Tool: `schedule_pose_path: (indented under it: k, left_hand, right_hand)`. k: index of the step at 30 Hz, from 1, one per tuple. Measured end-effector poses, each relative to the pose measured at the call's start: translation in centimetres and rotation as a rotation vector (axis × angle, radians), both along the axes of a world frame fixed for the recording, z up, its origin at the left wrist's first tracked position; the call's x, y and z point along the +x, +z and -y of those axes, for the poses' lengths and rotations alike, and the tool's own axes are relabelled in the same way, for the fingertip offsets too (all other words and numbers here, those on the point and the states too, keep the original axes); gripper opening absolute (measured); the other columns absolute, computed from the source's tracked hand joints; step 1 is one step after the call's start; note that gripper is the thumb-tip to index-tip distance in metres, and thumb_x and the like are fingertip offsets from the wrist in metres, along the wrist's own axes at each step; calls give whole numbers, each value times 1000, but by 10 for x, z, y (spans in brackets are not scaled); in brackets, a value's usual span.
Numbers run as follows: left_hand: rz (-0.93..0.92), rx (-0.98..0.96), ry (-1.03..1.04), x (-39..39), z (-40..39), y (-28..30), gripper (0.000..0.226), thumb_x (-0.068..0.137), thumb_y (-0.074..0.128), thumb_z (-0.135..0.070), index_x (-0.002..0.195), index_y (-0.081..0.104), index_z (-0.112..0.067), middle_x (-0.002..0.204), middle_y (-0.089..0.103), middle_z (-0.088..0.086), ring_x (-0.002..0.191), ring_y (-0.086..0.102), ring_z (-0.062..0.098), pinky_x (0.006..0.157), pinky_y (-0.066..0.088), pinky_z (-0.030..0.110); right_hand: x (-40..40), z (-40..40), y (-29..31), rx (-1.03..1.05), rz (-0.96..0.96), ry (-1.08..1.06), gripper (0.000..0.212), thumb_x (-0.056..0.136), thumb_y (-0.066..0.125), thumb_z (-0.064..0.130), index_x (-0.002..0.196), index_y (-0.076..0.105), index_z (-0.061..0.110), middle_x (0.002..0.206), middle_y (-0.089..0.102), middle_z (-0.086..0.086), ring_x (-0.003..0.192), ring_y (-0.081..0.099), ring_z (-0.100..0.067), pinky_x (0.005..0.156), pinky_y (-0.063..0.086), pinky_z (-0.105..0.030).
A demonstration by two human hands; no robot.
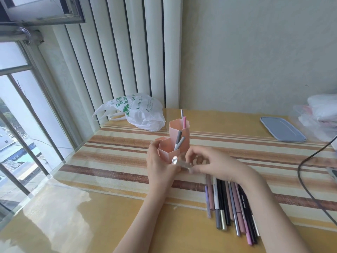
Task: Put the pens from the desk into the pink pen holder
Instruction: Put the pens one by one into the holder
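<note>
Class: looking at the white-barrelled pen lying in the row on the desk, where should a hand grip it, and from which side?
Pinch the white-barrelled pen at mid-barrel from above. It lies flat with neighbours tight on both sides in the row of pens, so only its top is free.

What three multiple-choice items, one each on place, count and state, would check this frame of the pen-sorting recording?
1. Where do the loose pens lie?
A. near right of the pink pen holder
B. on the grey lid
C. under the plastic bag

2. How many pens stand in the holder?
A. none
B. four
C. nine

3. What is the left hand doing?
A. resting flat
B. steadying the holder
C. lifting the bag

Key: 1 A, the pens lie beneath the right hand; 2 B, two in each compartment; 3 B, fingers wrap its low front.
</note>
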State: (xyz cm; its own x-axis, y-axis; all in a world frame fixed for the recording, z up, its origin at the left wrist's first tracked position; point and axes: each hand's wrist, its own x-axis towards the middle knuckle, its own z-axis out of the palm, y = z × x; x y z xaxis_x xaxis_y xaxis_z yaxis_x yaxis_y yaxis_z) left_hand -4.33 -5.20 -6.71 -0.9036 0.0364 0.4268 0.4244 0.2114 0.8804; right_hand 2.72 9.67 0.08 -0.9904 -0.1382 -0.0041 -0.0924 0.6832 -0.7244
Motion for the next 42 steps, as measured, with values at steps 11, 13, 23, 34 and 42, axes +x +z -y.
schedule_pose_path:
  k: [11,13,23,34,42]
  left_hand:
    - [-82,-119,-27,7,-5,0,68,61,84,-38,119,50,-27,117,55,-13,118,48,14,98,41,40]
    - [-80,-133,-44,7,-4,1,71,63,86,-35,122,50,-20,120,55,-7,121,47,20,100,40,44]
    - [-86,-148,-65,8,-5,4,64,67,83,-32,121,52,-15,120,58,-2,118,50,27,98,40,47]
    - [6,-58,-2,5,-5,1,65,50,70,-62,105,36,-53,103,50,-31,96,44,-4,79,33,5]
    - [-39,-84,-16,4,-5,-1,66,56,78,-52,110,41,-46,105,50,-29,99,45,-4,82,37,19]
  right_hand:
    - [-6,24,8,-602,-734,-239,70,87,65,1,130,31,45,90,74,-6,69,73,-22,59,57,-27]
    - [-8,27,3,-476,-792,-275,66,86,66,2,123,36,47,85,74,9,68,71,-8,62,55,-18]
    - [-13,27,-8,126,-789,-405,4,82,70,12,85,66,12,84,65,3,82,56,-8,69,37,-7]
    - [-1,-17,-6,108,-232,-540,11,90,62,20,86,69,28,78,62,18,63,57,1,48,40,-7]
    - [-7,-1,-27,551,64,-590,39,78,62,52,98,56,19,98,58,0,102,52,-24,74,40,-36]
